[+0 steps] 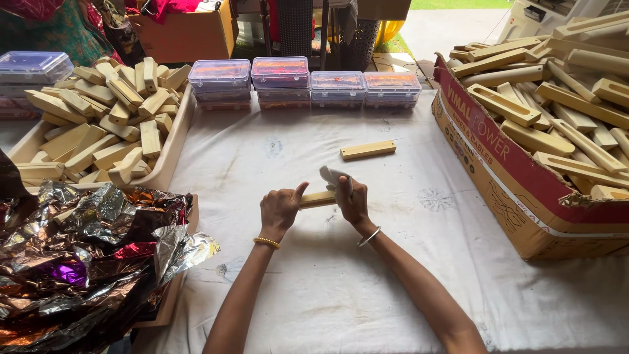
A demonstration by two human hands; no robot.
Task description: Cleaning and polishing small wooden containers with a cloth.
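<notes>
My left hand (278, 208) grips one end of a pale wooden block (319, 199) held just above the white cloth-covered table (367, 275). My right hand (352, 200) presses a small white cloth (331, 176) onto the block's other end. Both wrists wear bangles. A second wooden block (367, 151) lies flat on the cloth a little beyond my hands.
A beige tray (171, 147) heaped with wooden blocks stands at the left. A red and tan cardboard box (498, 177) full of longer wooden pieces sits at the right. Several clear plastic boxes (308, 82) line the far edge. Crumpled shiny foil (85, 255) fills the near left.
</notes>
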